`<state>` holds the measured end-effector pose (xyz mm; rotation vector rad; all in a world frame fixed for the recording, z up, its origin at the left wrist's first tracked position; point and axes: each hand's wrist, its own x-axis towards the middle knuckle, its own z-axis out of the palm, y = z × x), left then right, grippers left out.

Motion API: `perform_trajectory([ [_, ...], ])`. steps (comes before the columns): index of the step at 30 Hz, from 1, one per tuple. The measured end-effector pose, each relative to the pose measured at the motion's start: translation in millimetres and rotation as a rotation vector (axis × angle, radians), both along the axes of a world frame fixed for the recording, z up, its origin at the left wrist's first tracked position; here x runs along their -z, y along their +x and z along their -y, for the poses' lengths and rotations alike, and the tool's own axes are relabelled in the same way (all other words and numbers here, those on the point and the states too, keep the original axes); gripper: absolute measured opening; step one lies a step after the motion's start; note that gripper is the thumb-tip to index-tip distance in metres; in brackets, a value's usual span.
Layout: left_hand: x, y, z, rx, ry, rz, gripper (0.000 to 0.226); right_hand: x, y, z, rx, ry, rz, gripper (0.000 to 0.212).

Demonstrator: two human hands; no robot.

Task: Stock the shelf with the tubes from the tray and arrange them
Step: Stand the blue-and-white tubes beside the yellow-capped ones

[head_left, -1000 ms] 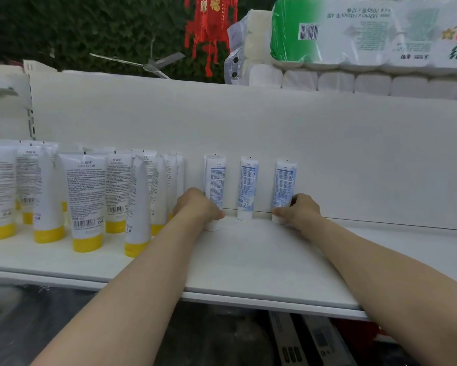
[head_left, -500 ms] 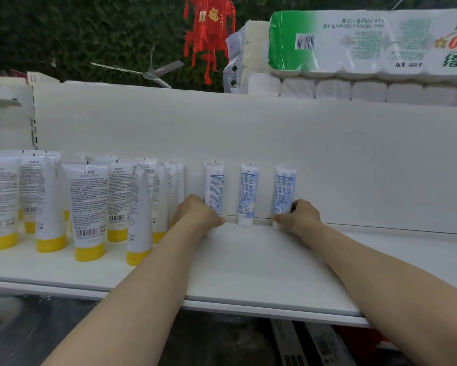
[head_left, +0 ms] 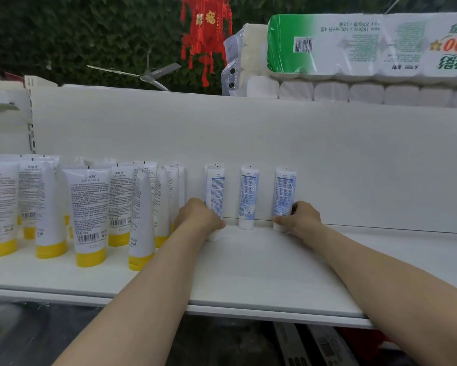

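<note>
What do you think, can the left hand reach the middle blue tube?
Probably yes. The left hand grips the neighbouring blue tube, and only bare shelf lies between it and the middle blue tube; it would have to let go first.

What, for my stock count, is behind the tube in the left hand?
A second tube: only its top edge shows, its body covered. Beyond, the white back panel.

A crowd of yellow-capped tubes (head_left: 90, 215) stands cap-down on the left of the white shelf (head_left: 261, 273). Further right, blue-labelled tubes (head_left: 248, 196) stand spaced apart along its back edge.
</note>
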<state>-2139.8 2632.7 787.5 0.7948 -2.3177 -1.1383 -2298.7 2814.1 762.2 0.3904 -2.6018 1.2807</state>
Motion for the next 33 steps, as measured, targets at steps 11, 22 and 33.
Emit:
perform_trajectory([
  [11, 0.7, -2.6, -4.4, -0.026, -0.002, -0.029, 0.081, 0.1, 3.5, 0.1, -0.01, -0.008, 0.019, 0.05],
  [22, -3.8, 1.9, -25.3, -0.215, -0.505, -0.426, 0.111, -11.6, 27.6, -19.4, 0.092, -0.106, 0.042, 0.079],
  [33, -14.2, 19.6, -110.3, 0.035, -0.741, -0.427, 0.092, -28.3, 107.5, -162.3, 0.175, 0.179, -0.155, 0.073],
])
